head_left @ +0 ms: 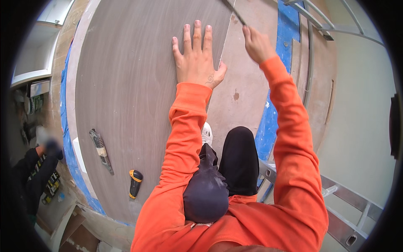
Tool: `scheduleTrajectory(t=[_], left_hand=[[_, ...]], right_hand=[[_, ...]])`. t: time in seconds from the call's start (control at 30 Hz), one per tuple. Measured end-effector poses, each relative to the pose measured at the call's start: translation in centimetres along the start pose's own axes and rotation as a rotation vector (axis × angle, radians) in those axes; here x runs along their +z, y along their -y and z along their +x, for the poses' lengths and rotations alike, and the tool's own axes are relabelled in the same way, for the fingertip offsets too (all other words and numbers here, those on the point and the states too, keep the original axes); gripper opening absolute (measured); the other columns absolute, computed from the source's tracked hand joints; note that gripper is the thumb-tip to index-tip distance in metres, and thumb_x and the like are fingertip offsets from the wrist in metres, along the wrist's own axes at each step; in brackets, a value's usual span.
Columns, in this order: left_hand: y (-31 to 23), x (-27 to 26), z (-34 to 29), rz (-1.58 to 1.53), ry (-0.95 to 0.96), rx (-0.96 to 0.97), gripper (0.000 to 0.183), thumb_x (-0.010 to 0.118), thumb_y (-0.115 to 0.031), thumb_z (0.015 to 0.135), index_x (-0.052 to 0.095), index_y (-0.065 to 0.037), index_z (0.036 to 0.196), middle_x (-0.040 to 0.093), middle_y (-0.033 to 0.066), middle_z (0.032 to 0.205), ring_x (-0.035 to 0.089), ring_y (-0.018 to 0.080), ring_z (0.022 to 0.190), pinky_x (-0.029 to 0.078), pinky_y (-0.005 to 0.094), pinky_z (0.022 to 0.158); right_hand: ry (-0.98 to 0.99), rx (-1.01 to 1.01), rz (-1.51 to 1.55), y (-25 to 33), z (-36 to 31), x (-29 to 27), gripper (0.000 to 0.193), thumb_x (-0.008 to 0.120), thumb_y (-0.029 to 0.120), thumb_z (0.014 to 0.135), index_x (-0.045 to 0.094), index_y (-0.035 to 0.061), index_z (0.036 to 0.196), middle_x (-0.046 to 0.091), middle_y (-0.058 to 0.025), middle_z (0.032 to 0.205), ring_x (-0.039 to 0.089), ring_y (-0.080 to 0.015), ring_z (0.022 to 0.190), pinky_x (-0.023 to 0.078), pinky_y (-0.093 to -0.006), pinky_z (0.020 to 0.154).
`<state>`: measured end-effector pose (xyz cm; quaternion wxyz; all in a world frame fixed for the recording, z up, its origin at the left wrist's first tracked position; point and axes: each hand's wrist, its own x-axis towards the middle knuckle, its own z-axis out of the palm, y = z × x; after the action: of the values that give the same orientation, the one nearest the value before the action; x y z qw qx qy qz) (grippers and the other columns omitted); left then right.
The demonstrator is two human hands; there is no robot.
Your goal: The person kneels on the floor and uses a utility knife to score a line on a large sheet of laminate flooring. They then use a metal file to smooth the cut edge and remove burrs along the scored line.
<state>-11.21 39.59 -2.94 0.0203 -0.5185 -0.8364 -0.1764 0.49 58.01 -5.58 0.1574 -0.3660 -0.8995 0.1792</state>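
Observation:
A large grey wood-grain panel (126,75) lies in front of me. My left hand (195,59) rests flat on it near its right edge, fingers spread and pointing away. Closed round the near end of a long, thin, dark metal bar (233,11) is my right hand (258,45), just right of that edge. The bar slants up and left across the panel's edge, its far end cut off by the picture; its exact kind does not show. On the panel's near left lie a grey snap-off knife (101,150) and a short yellow-and-black handled tool (135,184).
A dusty brown board (239,80) lies under the panel's right side, with blue sheeting (287,38) beyond. Aluminium ladders (352,201) stand at the near and far right. At the left are a white cabinet (33,63) and another person's dark-sleeved arm (35,168).

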Motion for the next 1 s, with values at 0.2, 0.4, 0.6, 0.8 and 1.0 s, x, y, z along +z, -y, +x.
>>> scheduleTrajectory(t=[0.2,0.4,0.6,0.8,1.0], left_hand=[[-0.8,0.0,0.3,-0.032,-0.024,0.013,0.083,0.064,-0.04,0.075,0.036,-0.017,0.149,0.028,0.0055,0.158,0.023,0.0271,0.146,0.019,0.0564,0.117],[-0.2,0.1,-0.1,-0.01,-0.028,-0.008,0.084,0.066,-0.042,0.074,0.036,-0.017,0.149,0.028,0.0049,0.158,0.024,0.0267,0.146,0.02,0.0568,0.116],[-0.5,0.2,0.2,0.016,-0.013,0.017,0.087,0.067,-0.047,0.074,0.036,-0.016,0.15,0.028,0.0075,0.157,0.022,0.0282,0.147,0.02,0.0561,0.116],[-0.6,0.3,0.3,-0.015,-0.046,0.015,0.083,0.065,-0.042,0.075,0.036,-0.017,0.148,0.029,0.0046,0.157,0.025,0.0266,0.145,0.02,0.0564,0.116],[-0.2,0.0,-0.2,0.037,-0.012,0.001,0.086,0.066,-0.046,0.075,0.036,-0.015,0.149,0.029,0.0081,0.157,0.024,0.0291,0.146,0.021,0.0566,0.116]], right_hand=[[-0.148,-0.116,-0.016,-1.2,2.7,-0.3,0.038,0.038,0.033,0.104,0.057,0.0017,0.092,0.063,-0.028,0.082,0.059,-0.0506,0.081,0.047,-0.0564,0.072],[0.034,0.036,0.061,0.7,-2.1,-0.3,0.04,0.037,0.034,0.103,0.059,0.0014,0.096,0.063,-0.0282,0.09,0.058,-0.05,0.085,0.045,-0.0561,0.076],[-0.21,-0.226,-0.092,-3.8,5.8,1.9,0.032,0.049,0.026,0.1,0.061,0.0039,0.081,0.062,-0.0187,0.078,0.063,-0.0371,0.075,0.048,-0.0459,0.056],[-0.168,-0.102,0.126,-3.8,5.0,2.2,0.04,0.039,0.032,0.103,0.06,0.0034,0.085,0.065,-0.0239,0.084,0.063,-0.043,0.077,0.048,-0.0536,0.061],[0.021,0.072,0.088,0.4,-3.3,0.4,0.031,0.041,0.025,0.102,0.06,0.0014,0.093,0.063,-0.0269,0.086,0.059,-0.0477,0.08,0.047,-0.0547,0.068]])
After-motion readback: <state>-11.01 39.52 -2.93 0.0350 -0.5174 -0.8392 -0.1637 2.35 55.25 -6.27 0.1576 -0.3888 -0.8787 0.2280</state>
